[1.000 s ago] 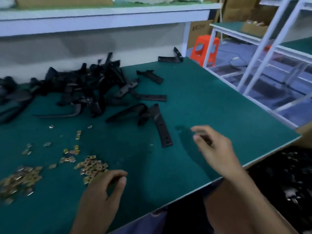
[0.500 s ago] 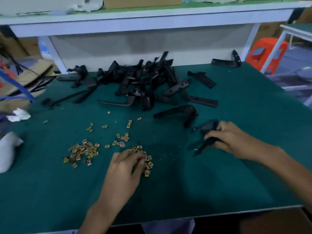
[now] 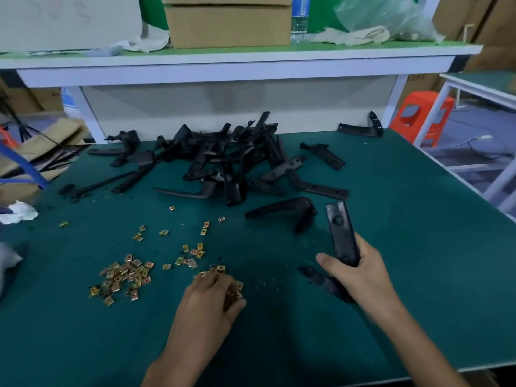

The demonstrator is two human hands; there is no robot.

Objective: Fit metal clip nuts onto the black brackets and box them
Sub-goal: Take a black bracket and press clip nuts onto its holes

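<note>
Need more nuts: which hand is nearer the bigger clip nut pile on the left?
Left. The left hand rests on the smaller nut cluster just right of the clip nut pile; the right hand is farther right, gripping a black bracket.

The table top is a dull, matt green mat with a fine grain. The clip nuts are shiny brass-coloured metal. The black brackets look like moulded plastic, mostly matt; the lifted bracket shows a soft sheen on its smooth flat face. Above, the box is plain matt cardboard, the bag thin glossy clear film, the rags rough pale cloth
</note>
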